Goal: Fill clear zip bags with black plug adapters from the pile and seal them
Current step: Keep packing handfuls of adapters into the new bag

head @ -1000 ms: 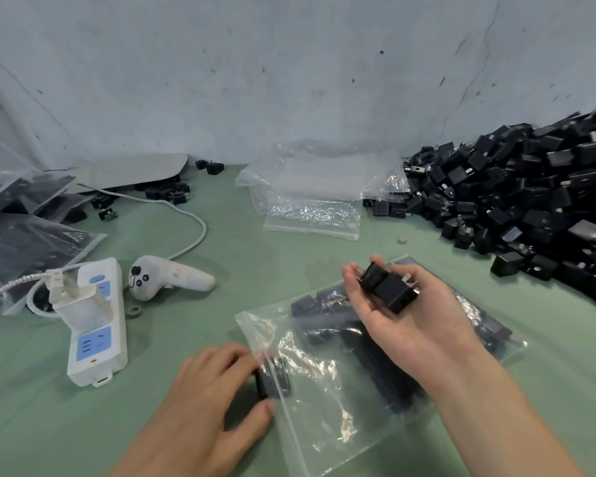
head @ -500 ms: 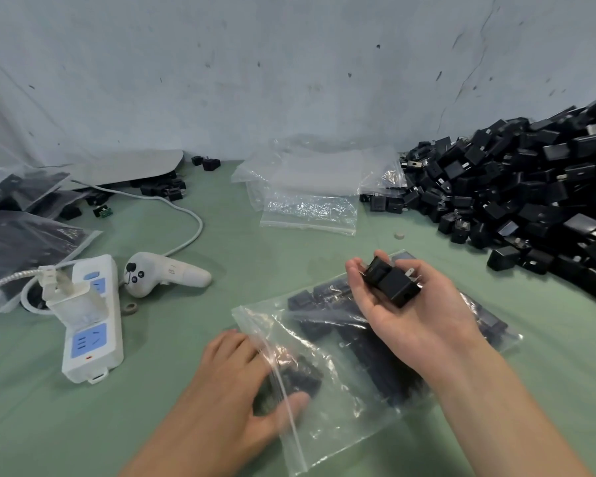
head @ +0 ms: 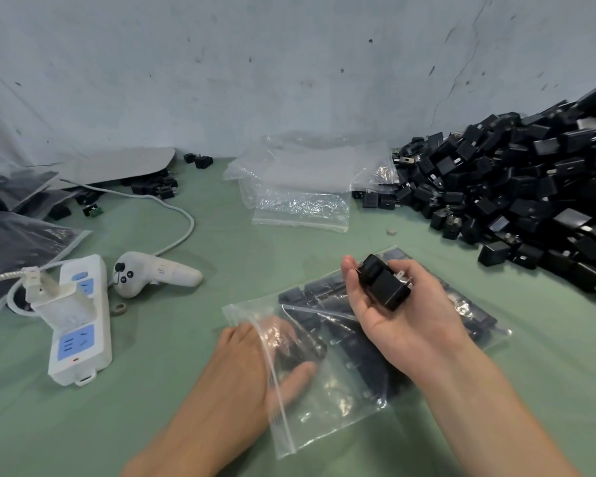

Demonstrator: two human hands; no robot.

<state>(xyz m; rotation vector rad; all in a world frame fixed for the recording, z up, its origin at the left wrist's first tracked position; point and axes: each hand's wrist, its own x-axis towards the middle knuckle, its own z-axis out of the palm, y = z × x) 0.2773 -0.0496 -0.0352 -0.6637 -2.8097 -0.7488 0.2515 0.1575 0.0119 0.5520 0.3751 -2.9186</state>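
A clear zip bag [head: 341,407] lies on the green table with several black plug adapters inside, its open mouth facing left. My left hand [head: 245,366] reaches into that mouth, fingers and thumb curled round a black adapter [head: 293,349] seen through the plastic. My right hand [head: 410,325] hovers palm-up over the bag and grips black adapters [head: 386,287], prongs showing. The big pile of black adapters [head: 530,187] fills the right side against the wall.
A stack of empty clear bags [head: 303,187] lies at the back centre. At left are a white power strip [head: 80,321] with a plugged charger, a white controller [head: 152,273], a white cable [head: 183,232] and filled bags [head: 11,242].
My left hand has pushed its adapter from the bag's mouth deeper inside. My right hand has stayed over the bag, still gripping its adapters.
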